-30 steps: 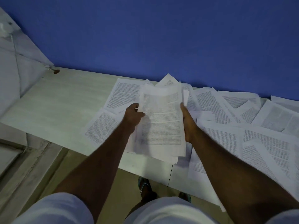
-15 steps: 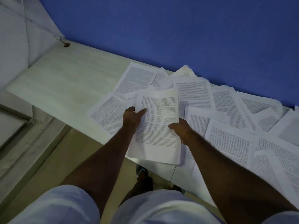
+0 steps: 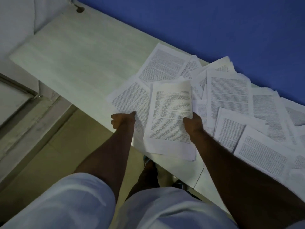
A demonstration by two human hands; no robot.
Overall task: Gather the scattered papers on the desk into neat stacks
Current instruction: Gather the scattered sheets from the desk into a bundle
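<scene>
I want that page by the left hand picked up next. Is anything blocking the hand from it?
No. The left hand already touches the near edge of that loose page, with nothing between them. The held stack only overlaps its right side.

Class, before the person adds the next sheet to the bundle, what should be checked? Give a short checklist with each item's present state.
1. Right hand grips the bundle: ok.
2. Left hand on the next sheet: ok.
3. Bundle edges squared: not ok, lower edges fan out.
4. Bare desk free for a stack: ok.
5. Loose papers gathered: not ok.
6. Sheet count in bundle: cannot tell.
</scene>
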